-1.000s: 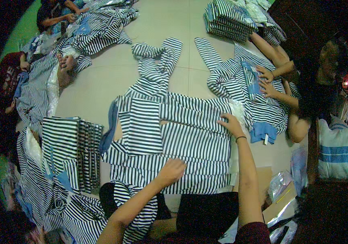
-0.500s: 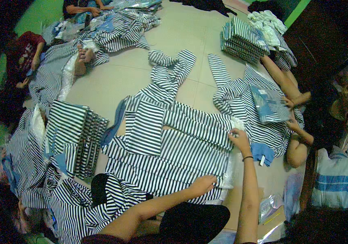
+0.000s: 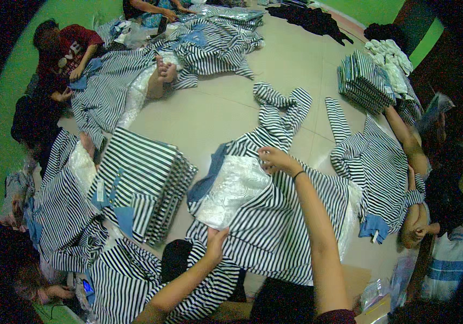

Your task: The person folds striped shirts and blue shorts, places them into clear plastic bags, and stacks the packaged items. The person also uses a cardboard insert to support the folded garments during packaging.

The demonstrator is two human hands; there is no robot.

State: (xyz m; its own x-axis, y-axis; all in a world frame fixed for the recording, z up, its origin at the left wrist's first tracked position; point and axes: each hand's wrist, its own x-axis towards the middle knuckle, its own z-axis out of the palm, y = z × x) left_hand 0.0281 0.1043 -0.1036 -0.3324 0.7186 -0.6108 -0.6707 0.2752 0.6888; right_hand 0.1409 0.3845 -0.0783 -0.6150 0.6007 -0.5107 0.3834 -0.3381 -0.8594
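Observation:
A black-and-white striped shirt [image 3: 296, 216] with blue cloth at its collar end [image 3: 205, 181] lies spread on the floor in front of me. A patch of shiny white fabric [image 3: 237, 186] shows on it between my hands. My left hand [image 3: 218, 244] is closed on the near edge of this shirt, fingertips at the white patch. Across the patch, my right hand [image 3: 275, 161] pinches the shirt's far edge, thumb and fingers together. One of its striped sleeves [image 3: 280, 116] stretches away on the tiles beyond. The fabric inside my fingers is mostly hidden.
Left of the shirt stands a tall stack of folded striped garments [image 3: 134, 167]. Another stack [image 3: 366, 81] is at the far right. A second striped shirt [image 3: 374, 162] lies to the right, beside another person's legs. More people sit around loose striped garments on the left.
Both hands have moved from the shirt's right-hand hem to its collar end. The flat folded striped piece there no longer shows, and white fabric is exposed. The view has shifted left.

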